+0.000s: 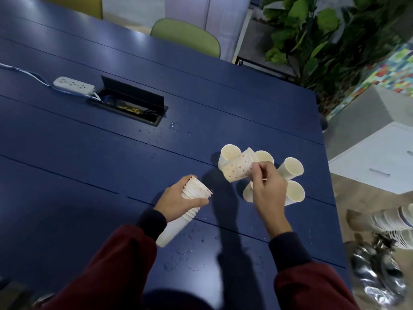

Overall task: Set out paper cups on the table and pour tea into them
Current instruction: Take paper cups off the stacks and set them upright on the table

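- White plastic power strip [73,85] lies far left on the dark blue plank table [89,166], just beside an open black cable hatch [134,104].
- Left hand [178,199] grips a tilted stack of nested white paper cups [196,189], fingers curled round it.
- Right hand [270,189] pinches one red-dotted white paper cup [238,168] by its rim, sideways above the table.
- Plain cream paper cups [291,168] stand clustered mouth-up around that hand.

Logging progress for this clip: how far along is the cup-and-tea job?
Done: about five cups stand clustered on the table. In hand: right hand holds a dotted cup tilted over them; left hand grips the stack. Left: place it, then pour; no tea visible yet.
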Available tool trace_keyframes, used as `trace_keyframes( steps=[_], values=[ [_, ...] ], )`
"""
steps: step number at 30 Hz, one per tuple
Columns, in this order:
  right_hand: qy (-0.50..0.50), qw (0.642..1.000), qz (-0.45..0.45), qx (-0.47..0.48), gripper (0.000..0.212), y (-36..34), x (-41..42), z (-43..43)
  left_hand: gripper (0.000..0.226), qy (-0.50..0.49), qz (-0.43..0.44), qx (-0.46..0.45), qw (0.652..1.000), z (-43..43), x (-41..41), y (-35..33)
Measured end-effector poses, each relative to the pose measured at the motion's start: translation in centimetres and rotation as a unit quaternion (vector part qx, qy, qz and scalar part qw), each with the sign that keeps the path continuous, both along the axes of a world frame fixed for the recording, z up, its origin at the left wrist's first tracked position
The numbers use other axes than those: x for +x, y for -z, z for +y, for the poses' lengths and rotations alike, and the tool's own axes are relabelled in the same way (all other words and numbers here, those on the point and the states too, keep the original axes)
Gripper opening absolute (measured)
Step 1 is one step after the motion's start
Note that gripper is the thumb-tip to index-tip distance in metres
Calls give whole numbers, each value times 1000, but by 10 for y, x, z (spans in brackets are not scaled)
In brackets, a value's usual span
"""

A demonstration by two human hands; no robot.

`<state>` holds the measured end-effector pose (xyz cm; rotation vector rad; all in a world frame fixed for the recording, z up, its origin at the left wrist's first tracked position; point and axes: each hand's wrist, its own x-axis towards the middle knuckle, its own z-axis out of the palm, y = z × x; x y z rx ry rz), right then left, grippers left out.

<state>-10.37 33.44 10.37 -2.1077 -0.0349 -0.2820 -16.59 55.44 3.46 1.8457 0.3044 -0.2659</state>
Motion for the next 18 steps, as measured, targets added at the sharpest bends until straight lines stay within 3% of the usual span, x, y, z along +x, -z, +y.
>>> trace_keyframes(
  steps=[4, 7, 10, 14, 18],
  values=[
    [-80, 990, 20, -113, 14, 22, -4, 8, 77, -34, 14, -11, 999, -6, 2, 0],
    [-140, 970, 106, -168, 18, 46, -8, 6, 74, -28, 16, -9, 999, -12, 1, -6],
    [-154, 967, 140, -149, 35, 51, -21, 7, 67, -11, 16, -1, 1000, -12, -5, -10],
    [-106, 988, 39, -107, 23, 40, -43, 9, 63, 23, 15, 3, 1000, -17, -12, -16],
    [-159, 980, 74, -89, 19, 25, -66, 15, 52, 63, -6, -14, 998, -35, -19, -21]
  ],
)
